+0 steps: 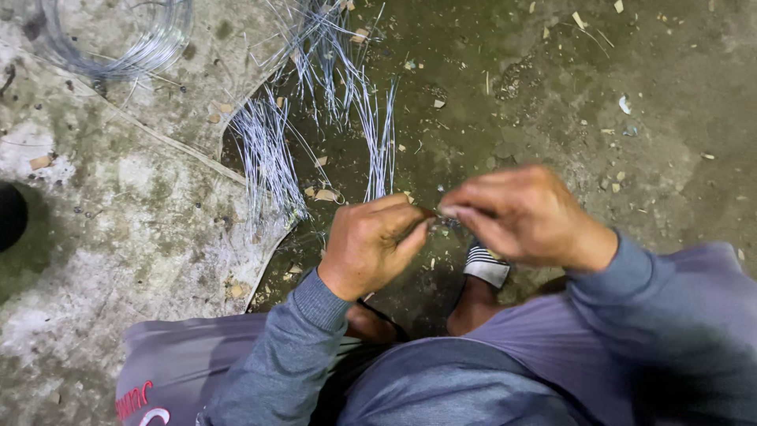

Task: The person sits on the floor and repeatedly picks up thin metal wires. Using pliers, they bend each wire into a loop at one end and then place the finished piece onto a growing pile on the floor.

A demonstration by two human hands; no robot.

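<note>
My left hand and my right hand meet at the fingertips in the middle of the view, both pinched on a small thin piece of wire between them. It is too small and blurred to make out further. Bundles of cut silvery wire lengths lie on the ground just beyond my left hand, and more wire lengths fan out past them. My grey sleeves and knees fill the bottom of the view.
A coil of silvery wire lies at the top left on pale, patchy concrete. The ground to the right is dark dirt with scattered chips and debris. A sandalled foot shows below my hands. A dark round object sits at the left edge.
</note>
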